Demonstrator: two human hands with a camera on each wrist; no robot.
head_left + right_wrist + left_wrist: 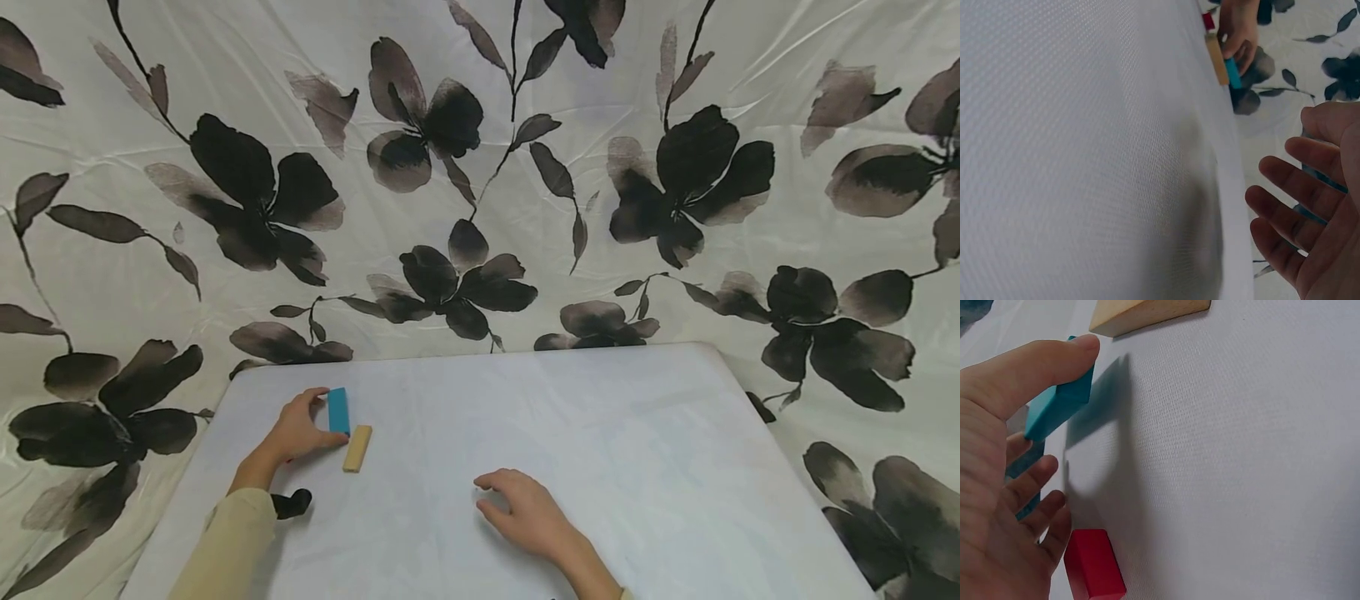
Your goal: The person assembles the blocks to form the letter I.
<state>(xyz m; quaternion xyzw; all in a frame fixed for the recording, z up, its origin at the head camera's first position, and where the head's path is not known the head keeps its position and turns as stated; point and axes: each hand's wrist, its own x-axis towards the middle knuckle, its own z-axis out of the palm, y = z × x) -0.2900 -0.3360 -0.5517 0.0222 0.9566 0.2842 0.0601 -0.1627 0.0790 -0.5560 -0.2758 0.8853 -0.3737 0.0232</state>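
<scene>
At the left side of the table, my left hand [296, 430] pinches a blue rectangular block [338, 411] between thumb and fingers. In the left wrist view the blue block [1060, 406] is tilted, with a shadow on the cloth beside it. A plain wooden block [357, 449] lies just right of the hand, apart from it. Near the little finger is a red block [1095, 565], which the head view does not show. Toward the middle front, my right hand [525, 512] hovers with loosely bent fingers and holds nothing.
A white cloth covers the table [600, 433], whose far edge meets a hanging white curtain [555, 233] printed with dark flowers. A small black piece [292, 504] sticks out at the left wrist.
</scene>
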